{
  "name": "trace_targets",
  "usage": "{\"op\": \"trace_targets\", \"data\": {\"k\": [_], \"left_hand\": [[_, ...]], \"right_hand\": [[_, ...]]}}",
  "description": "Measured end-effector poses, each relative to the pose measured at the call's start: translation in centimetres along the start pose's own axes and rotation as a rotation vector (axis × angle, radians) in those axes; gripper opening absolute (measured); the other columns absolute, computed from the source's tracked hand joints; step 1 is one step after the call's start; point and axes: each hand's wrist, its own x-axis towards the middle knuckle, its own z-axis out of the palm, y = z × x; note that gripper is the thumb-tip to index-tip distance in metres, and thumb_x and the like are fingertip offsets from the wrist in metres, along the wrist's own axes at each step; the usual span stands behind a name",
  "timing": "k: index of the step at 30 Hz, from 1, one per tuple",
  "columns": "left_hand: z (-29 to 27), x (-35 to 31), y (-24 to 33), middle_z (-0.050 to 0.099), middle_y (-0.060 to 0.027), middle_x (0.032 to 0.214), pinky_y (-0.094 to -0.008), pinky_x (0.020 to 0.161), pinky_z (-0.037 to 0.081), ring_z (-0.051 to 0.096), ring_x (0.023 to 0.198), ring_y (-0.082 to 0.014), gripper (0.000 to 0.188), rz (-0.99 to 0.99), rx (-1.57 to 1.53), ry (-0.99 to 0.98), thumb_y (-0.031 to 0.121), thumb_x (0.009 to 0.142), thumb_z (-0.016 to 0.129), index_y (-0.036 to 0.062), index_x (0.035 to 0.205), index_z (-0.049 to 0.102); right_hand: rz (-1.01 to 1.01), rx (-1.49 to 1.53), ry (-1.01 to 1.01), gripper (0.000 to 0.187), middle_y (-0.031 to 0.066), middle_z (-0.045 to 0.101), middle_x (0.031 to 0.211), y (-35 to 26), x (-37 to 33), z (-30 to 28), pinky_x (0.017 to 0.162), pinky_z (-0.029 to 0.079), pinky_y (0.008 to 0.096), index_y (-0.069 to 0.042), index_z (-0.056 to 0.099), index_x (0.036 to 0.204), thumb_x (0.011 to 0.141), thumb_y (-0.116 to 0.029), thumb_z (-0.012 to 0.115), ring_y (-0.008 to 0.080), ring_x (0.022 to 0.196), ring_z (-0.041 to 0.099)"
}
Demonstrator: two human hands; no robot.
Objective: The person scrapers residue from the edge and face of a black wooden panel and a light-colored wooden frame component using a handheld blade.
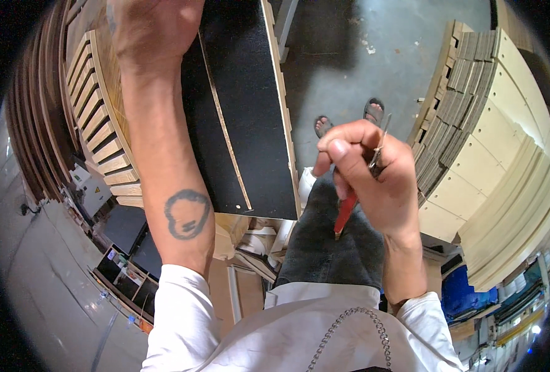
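My right hand (374, 173) is closed around a small tool with a red handle (345, 212). Its metal part (376, 160) and a thin point stick out above the fingers; its exact kind is hard to make out. This hand is held in front of my legs, apart from the panel. My left arm stretches forward over the left edge of a black panel (244, 105) with a narrow pale groove along it. At the top edge of the picture, my left hand (157, 28) is cut off, its fingers out of sight.
Left of the panel lies a row of light wooden slats (104, 136), with tall stacked brown boards (36, 118) beyond. On the right stand stacks of pale drilled panels (498, 118) and long cream strips (504, 217). My sandalled feet (374, 110) are on the grey floor (405, 56).
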Motion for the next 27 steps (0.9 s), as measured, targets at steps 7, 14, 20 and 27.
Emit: {"op": "trace_targets", "data": {"k": [7,14,20,27], "left_hand": [[-1.5,-0.1,-0.9,0.063,-0.0087,0.100,-0.0234,0.070,0.051,0.059,0.082,-0.0124,0.034,-0.036,-0.145,-0.060,0.034,0.109,0.054,0.0013,0.112,0.064],[-3.7,0.3,-2.0,0.064,-0.0128,0.105,-0.0231,0.072,0.052,0.061,0.084,-0.0142,0.035,-0.040,-0.115,0.009,0.032,0.106,0.060,-0.0018,0.117,0.064],[-1.9,-0.5,-0.1,0.055,-0.0228,0.143,-0.0429,0.117,0.035,0.049,0.136,-0.0304,0.072,0.029,0.940,-0.026,0.034,0.094,0.075,-0.0073,0.146,0.048],[-2.6,-0.8,-0.8,0.016,-0.0221,0.171,-0.0519,0.127,-0.003,0.010,0.160,-0.0324,0.106,-0.166,1.155,-0.233,0.055,0.084,0.074,0.0028,0.163,0.026]], "right_hand": [[-0.231,-0.164,-0.045,0.017,-0.0018,0.066,0.079,1.1,0.3,2.0,0.053,0.041,0.0179,-0.002,0.065,0.103,0.092,-0.007,0.078,0.0006,0.060,0.054],[0.156,0.353,0.060,0.016,-0.0029,0.064,0.071,2.1,1.8,-0.3,0.051,0.039,0.0211,-0.006,0.069,0.094,0.099,-0.022,0.072,0.0032,0.058,0.053],[0.632,0.593,0.046,0.028,0.0021,0.063,0.091,7.9,-1.2,-5.0,0.062,0.053,0.0320,-0.009,0.061,0.116,0.095,-0.023,0.074,0.0143,0.070,0.059],[0.823,0.555,0.102,0.025,0.0169,0.069,0.098,13.4,-7.5,-7.5,0.056,0.056,0.0376,-0.010,0.056,0.130,0.106,-0.016,0.056,0.0248,0.072,0.068]]}}
